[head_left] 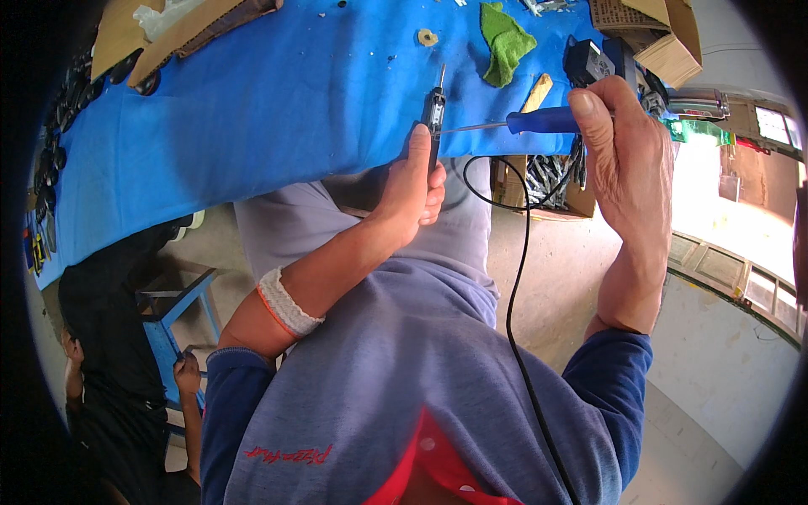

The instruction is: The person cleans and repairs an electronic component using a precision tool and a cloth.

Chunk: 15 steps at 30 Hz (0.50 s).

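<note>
The blade of the blue-handled screwdriver reaches in from three o'clock to the slim black tool, which stands near the front edge of the tabletop, just past twelve o'clock from the centre of the view. The blade's end sits close to the left thumb, so a slip, likely from a sideways push on so narrow a body, could jab the skin or scratch the casing; actual contact is too small to confirm. The left hand has its fingers curled round the tool's lower end, thumb pressed along it; a loose hold there might let the body twist. The right hand, at two o'clock, pinches the rear of the handle, some of its fingers hidden. The black cable loops between the forearms and could snag a wrist. Any small part that drops might go over the edge or get lost among the specks.

The handle looks like smooth plastic, its shaft thin, bright metal; the tool is dark, ending in a metal tip. Smooth blue sheeting covers the tabletop. At one o'clock lies a crumpled, fuzzy green cloth, near a rough wooden piece.
</note>
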### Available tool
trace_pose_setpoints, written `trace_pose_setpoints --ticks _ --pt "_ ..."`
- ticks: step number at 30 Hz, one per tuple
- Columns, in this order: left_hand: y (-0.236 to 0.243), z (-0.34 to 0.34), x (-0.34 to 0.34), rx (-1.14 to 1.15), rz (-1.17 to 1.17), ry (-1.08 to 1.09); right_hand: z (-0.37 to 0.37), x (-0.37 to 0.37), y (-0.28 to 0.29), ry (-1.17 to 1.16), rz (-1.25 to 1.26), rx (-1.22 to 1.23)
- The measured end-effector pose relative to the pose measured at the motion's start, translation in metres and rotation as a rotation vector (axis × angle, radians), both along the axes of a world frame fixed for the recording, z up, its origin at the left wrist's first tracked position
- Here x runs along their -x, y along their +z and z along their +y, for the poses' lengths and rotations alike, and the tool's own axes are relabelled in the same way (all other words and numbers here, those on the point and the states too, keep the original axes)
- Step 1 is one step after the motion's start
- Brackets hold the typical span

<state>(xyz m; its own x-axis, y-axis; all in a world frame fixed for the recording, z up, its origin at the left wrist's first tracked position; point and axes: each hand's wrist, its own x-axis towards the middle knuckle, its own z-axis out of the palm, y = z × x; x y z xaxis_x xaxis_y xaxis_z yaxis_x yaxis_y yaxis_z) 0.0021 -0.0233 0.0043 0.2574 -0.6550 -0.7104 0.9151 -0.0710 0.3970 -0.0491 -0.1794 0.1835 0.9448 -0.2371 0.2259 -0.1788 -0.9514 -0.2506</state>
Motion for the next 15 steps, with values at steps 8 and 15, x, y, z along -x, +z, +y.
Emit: trace_pose_setpoints --ticks 8,15 --pt "0.004 0.001 0.001 0.002 -0.016 0.005 -0.002 0.001 -0.007 0.255 -0.089 -0.350" --pt "0.003 0.001 0.000 -0.002 -0.009 0.012 0.010 0.004 0.008 0.029 0.086 -0.277"
